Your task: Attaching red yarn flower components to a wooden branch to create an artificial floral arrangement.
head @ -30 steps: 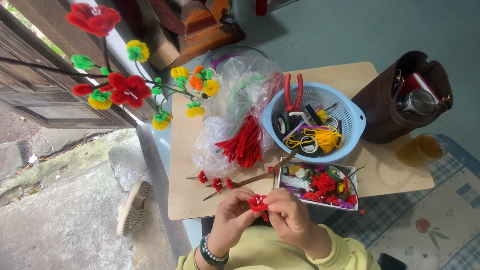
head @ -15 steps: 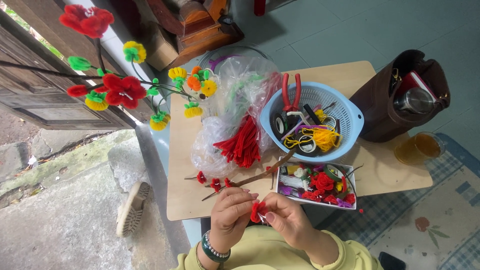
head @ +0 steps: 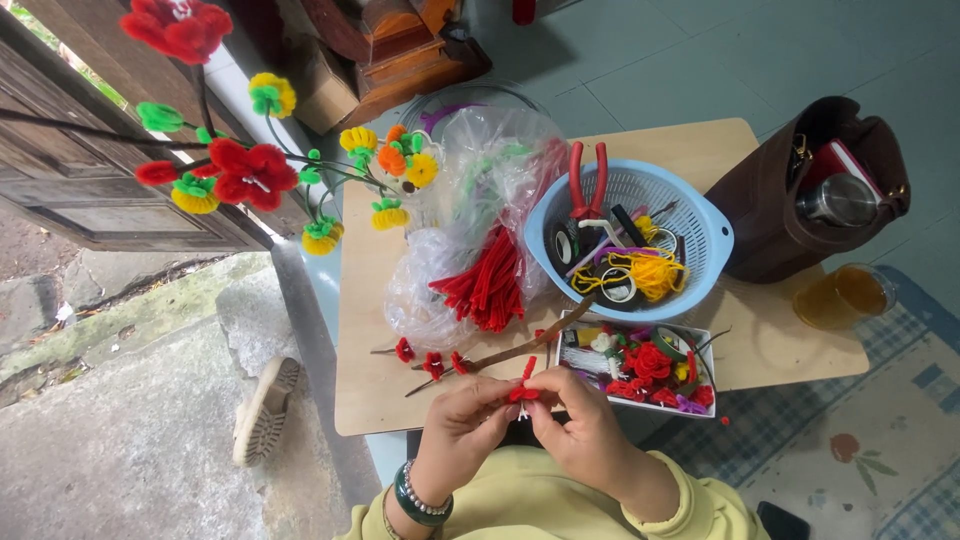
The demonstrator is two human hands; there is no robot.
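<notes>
Pinching a small red pipe-cleaner flower (head: 527, 388) between both hands' fingers (head: 505, 400), low center frame, close over the table (head: 380, 400) edge to steady it.

Soft, even daylight fills the scene, brightest on the pale concrete ground (head: 130, 440) at the left. Shadows are faint and diffuse; the wooden table (head: 375, 380) throws only a soft dark band beneath its near edge. The clear plastic bag (head: 480, 190) carries mild white glare on its creases. The red flower (head: 175, 25) nearest the camera looks soft and out of focus. Straight lines bend slightly toward the corners, a wide-lens effect. Colours are vivid, the centre sharp.
</notes>
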